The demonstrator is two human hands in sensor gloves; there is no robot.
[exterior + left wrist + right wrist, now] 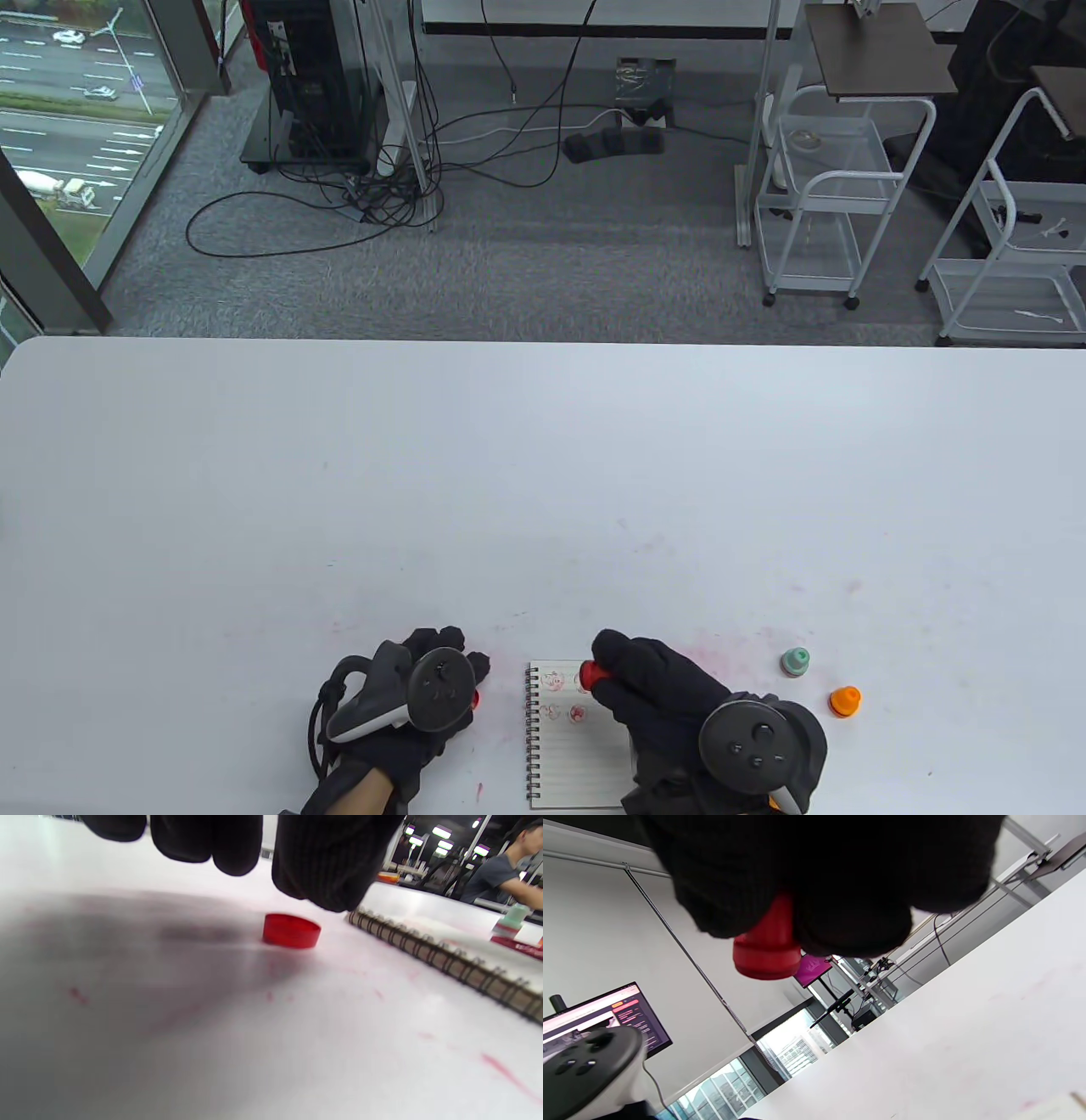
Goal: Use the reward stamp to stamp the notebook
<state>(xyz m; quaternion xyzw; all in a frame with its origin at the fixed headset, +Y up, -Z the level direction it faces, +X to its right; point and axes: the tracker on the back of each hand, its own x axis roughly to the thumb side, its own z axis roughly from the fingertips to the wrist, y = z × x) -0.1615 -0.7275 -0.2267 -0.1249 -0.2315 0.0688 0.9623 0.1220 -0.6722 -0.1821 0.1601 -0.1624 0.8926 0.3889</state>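
A: Four prints already sit atop the notebook (577,747). The right hand (670,705) grips the red stamp (588,676) over that corner.

B: Find a bare spot, hold it upright, press straight down. Left hand (424,696)?

A: Relaxed, holding nothing, above the red cap (291,930). No containers here.

A lab-like office: grey carpet, loose cables (407,170) at 11 o'clock, white wire carts (827,191) at 1 o'clock, a monitor (606,1018), a street-side window (76,110)
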